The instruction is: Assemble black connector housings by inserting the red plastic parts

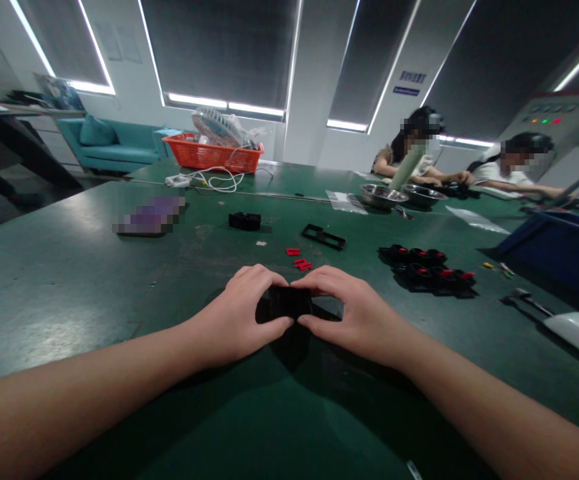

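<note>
Both my hands meet at the middle of the green table [69, 280] around a small black plastic part [289, 301]. My left hand [239, 317] pinches its left side between thumb and fingers. My right hand [354, 313] grips its right side the same way. Just beyond my fingers lie a few small red pieces [299, 261]. Farther back rest a black frame [323, 237] and another black part [244, 221]. To the right sits a cluster of black parts with red inserts [427, 268].
A blue bin [559, 253] and a white tool [577, 331] lie at the right. Metal bowls [399, 195], an orange basket [213, 153] and a white cable [214, 179] sit at the back. Two other people work at the far right.
</note>
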### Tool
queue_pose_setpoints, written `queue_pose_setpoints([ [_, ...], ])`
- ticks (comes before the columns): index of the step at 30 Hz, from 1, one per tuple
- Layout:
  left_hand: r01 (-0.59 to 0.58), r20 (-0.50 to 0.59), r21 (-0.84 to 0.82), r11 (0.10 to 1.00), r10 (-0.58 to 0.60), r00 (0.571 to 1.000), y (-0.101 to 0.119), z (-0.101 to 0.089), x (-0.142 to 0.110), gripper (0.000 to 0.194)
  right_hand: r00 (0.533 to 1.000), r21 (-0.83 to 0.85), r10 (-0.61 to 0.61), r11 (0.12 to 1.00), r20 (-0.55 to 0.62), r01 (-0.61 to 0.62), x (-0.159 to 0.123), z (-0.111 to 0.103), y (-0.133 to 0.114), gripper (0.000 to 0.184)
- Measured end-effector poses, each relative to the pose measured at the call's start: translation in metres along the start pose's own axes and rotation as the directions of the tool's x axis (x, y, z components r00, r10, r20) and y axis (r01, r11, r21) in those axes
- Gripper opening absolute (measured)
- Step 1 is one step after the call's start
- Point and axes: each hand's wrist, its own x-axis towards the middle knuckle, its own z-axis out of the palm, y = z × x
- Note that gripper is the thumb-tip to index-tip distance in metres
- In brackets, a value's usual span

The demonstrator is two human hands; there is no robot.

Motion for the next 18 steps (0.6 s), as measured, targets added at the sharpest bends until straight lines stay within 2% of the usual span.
queue_pose_setpoints([
  [18, -0.001, -0.005, 0.013, 1.000, 0.001, 1.000, -0.0001, 0.0008, 0.0014, 0.027, 1.000, 0.004, -0.008, 1.000, -0.002, 0.008, -0.0003, 0.0000, 0.0014, 0.033],
])
